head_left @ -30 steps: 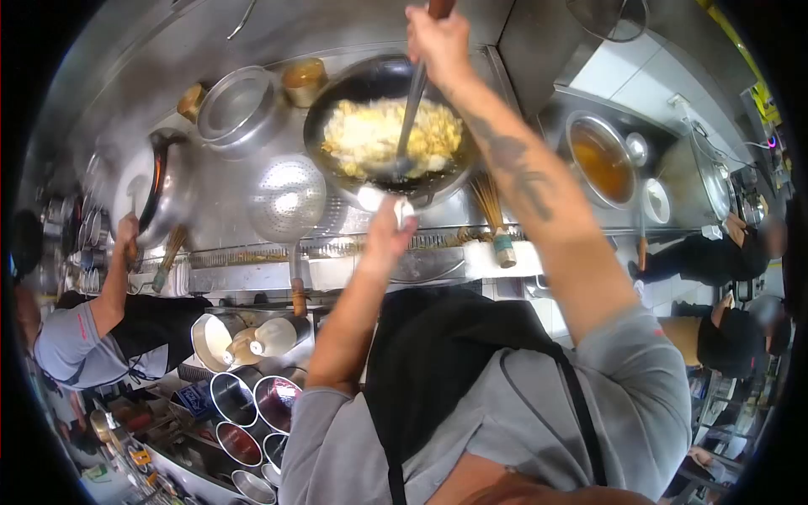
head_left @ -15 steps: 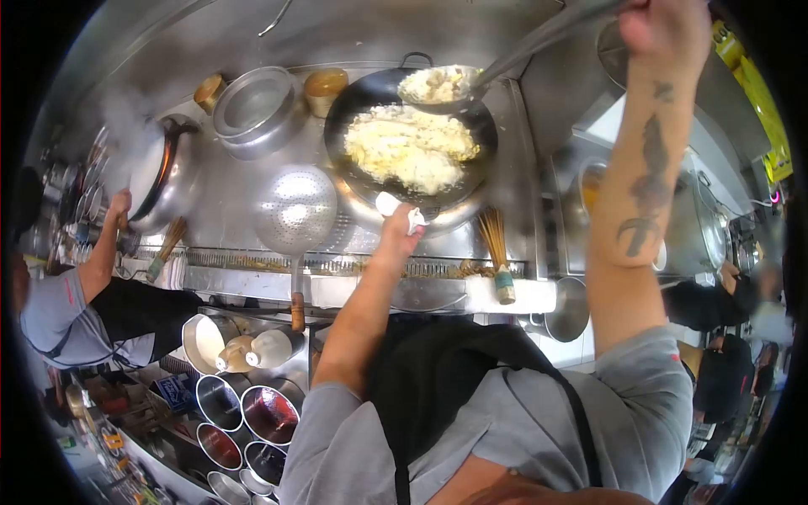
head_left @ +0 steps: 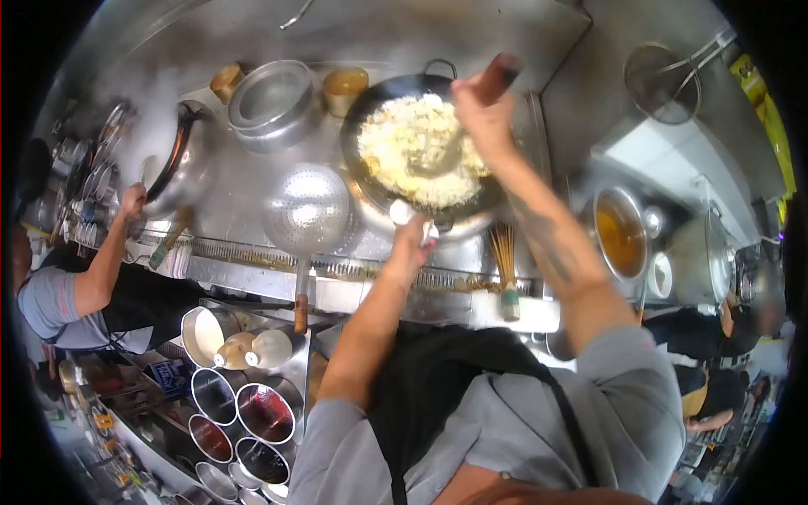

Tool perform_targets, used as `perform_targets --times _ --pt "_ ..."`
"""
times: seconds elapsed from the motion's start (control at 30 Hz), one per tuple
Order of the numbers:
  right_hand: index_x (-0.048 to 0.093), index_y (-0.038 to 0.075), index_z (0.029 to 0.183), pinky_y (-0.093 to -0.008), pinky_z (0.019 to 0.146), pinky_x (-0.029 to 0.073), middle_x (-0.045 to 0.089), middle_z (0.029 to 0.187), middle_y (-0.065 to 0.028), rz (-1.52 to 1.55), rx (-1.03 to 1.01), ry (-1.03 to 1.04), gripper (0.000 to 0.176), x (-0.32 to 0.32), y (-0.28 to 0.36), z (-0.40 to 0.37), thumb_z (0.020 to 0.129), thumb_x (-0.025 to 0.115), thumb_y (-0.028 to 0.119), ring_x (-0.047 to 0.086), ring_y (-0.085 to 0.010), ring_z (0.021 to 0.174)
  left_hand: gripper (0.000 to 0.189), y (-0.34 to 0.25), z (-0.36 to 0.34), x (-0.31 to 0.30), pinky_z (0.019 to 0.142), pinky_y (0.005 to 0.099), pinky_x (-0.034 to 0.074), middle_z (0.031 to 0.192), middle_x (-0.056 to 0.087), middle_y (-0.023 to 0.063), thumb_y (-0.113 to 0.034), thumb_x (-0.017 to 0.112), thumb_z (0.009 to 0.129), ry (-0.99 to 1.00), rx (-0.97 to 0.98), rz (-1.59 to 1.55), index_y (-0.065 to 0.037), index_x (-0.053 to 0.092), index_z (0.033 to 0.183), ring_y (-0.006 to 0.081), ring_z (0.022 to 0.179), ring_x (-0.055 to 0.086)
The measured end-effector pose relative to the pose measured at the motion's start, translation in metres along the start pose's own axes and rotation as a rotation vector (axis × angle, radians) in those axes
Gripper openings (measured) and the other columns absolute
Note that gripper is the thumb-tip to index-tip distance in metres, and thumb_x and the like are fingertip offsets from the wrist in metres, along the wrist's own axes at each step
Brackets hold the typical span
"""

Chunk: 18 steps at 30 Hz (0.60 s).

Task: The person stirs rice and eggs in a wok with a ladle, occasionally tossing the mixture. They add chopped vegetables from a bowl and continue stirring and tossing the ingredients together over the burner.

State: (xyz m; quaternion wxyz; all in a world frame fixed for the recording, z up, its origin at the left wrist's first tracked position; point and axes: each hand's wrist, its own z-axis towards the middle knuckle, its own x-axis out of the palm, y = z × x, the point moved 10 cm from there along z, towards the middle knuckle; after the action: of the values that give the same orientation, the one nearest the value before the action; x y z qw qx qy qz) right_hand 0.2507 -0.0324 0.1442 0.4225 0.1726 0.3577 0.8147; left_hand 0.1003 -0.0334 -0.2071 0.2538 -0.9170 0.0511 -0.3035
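Observation:
A black wok (head_left: 389, 89) sits on the steel range, holding a spread mass of white and yellow food, which looks like egg fried rice (head_left: 391, 143). My left hand (head_left: 409, 246) is closed round the wok's near handle through a folded white cloth (head_left: 401, 212). Above the wok's right side, my right hand (head_left: 486, 124) grips the brown handle of a ladle (head_left: 498, 77). The ladle's bowl is down in the rice, blurred and partly covered.
Left of the wok lie a perforated strainer (head_left: 307, 206), a steel pot (head_left: 273, 97) and a brown container (head_left: 345, 91). A bamboo brush (head_left: 505, 278) stands at right, near a pot of amber liquid (head_left: 621, 231). Sauce containers (head_left: 268, 412) stand lower left. Another person (head_left: 105, 278) works at a steaming wok.
My right hand has come down and left, bringing the ladle from above the wok's far rim into the rice. The rice is more spread out. My left hand keeps its grip.

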Motion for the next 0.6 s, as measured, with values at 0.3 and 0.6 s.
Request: perform_targets --times 0.3,0.6 --pt "0.049 0.005 0.077 -0.0269 0.044 0.043 0.048 0.057 0.0005 0.119 0.346 0.040 0.017 -0.049 -0.058 0.082 0.084 0.063 0.012 0.047 -0.0098 0.044 0.011 0.009 -0.018 0.008 0.043 0.0263 0.038 0.075 0.055 0.0047 -0.018 0.055 0.085 0.007 -0.018 -0.009 -0.008 0.054 0.089 0.0161 0.063 0.053" --pt "0.050 0.004 0.074 -0.0289 0.044 0.042 0.048 0.057 -0.0024 0.136 0.411 0.025 0.017 -0.101 -0.062 0.071 0.082 0.064 0.010 0.047 -0.0133 0.043 0.008 0.012 -0.017 0.008 0.047 0.0273 0.038 0.080 0.054 0.0041 -0.014 0.055 0.084 0.034 -0.105 -0.001 -0.009 0.054 0.091 0.0157 0.069 0.051"
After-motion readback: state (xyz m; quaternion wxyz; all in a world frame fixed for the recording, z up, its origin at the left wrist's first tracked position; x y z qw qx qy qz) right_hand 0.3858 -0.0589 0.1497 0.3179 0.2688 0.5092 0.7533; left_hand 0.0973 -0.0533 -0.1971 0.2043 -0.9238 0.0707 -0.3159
